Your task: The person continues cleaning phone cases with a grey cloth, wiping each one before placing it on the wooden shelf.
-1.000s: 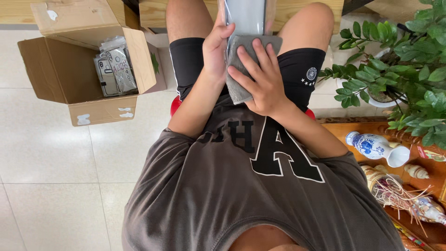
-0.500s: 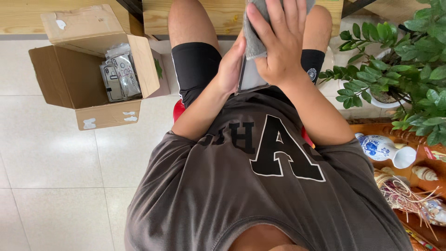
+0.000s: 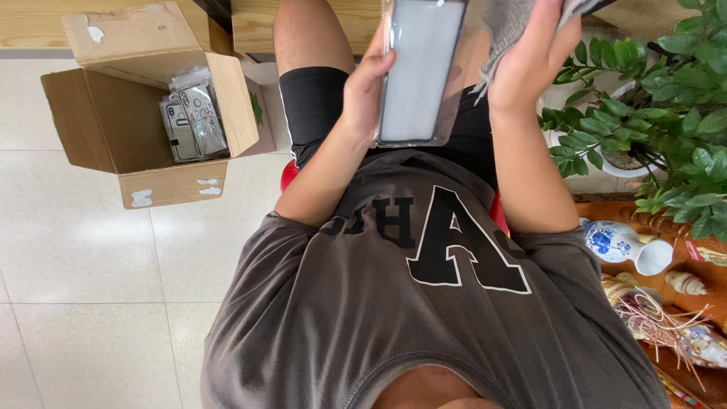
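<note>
The left hand (image 3: pixel 369 87) grips a flat grey panel in a clear sleeve (image 3: pixel 418 72) by its edge, above the lap; its top is cut off by the frame. The right hand (image 3: pixel 530 53) clutches a grey cloth (image 3: pixel 507 23), fingers partly out of view. An open cardboard box (image 3: pixel 98 129) on the floor holds wrapped items, hard to identify.

Bright, even light fills the head view, probably daylight from the left. The glossy white floor tiles (image 3: pixel 91 250) carry soft glare patches. The open brown cardboard box (image 3: pixel 144 113) is shadowed inside. The flat clear-wrapped grey panel (image 3: pixel 419 72) reflects pale sheen. Focus is sharp, with mild stretching at the edges.
</note>
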